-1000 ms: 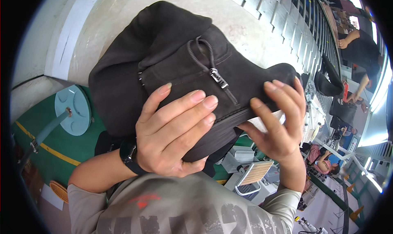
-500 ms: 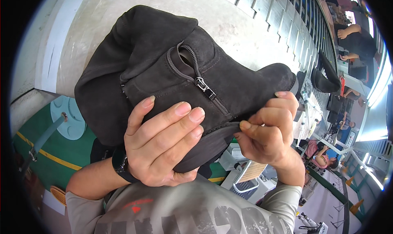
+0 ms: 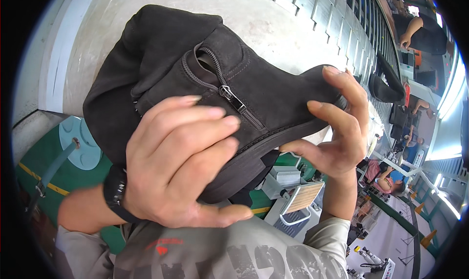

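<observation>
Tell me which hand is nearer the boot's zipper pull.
Left. The left hand wraps the boot at the heel, fingertips just below the zipper pull. The right hand grips the toe end, farther from the zipper pull.

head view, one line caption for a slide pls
Left hand and right hand hold a dark suede zip boot.

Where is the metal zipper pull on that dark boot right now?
In the head view the zipper pull sits near the picture's centre, on the side of the dark suede boot, just above the fingers of the left hand and left of the right hand.
</observation>
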{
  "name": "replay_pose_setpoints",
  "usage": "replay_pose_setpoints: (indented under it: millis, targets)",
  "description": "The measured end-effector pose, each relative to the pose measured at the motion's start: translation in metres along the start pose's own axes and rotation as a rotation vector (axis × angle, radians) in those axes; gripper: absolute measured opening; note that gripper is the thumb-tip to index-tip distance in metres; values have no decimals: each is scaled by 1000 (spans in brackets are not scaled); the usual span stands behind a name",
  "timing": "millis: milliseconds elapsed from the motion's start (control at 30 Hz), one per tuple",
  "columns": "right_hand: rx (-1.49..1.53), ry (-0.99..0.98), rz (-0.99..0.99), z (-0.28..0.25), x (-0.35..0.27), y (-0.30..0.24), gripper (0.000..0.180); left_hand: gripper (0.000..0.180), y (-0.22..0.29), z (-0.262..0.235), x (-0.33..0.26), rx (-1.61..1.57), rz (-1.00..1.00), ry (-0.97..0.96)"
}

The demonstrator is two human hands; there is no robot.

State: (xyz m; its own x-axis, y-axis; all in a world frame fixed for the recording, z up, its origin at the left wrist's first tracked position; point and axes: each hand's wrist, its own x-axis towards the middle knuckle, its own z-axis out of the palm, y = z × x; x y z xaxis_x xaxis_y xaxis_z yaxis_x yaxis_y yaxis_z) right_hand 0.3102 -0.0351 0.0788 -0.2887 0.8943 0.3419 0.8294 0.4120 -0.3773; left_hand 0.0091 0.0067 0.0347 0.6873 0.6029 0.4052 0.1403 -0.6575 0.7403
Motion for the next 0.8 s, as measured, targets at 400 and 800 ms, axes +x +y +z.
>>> replay_pose_setpoints:
  millis: [400, 800]
  targets:
    - [27, -71, -79, 2, -1, 5, 44, 105, -8, 10, 99, 212, -47, -410]
    - [82, -119, 13, -12, 0, -1, 38, 84, -4, 25, 97, 168, -92, -295]
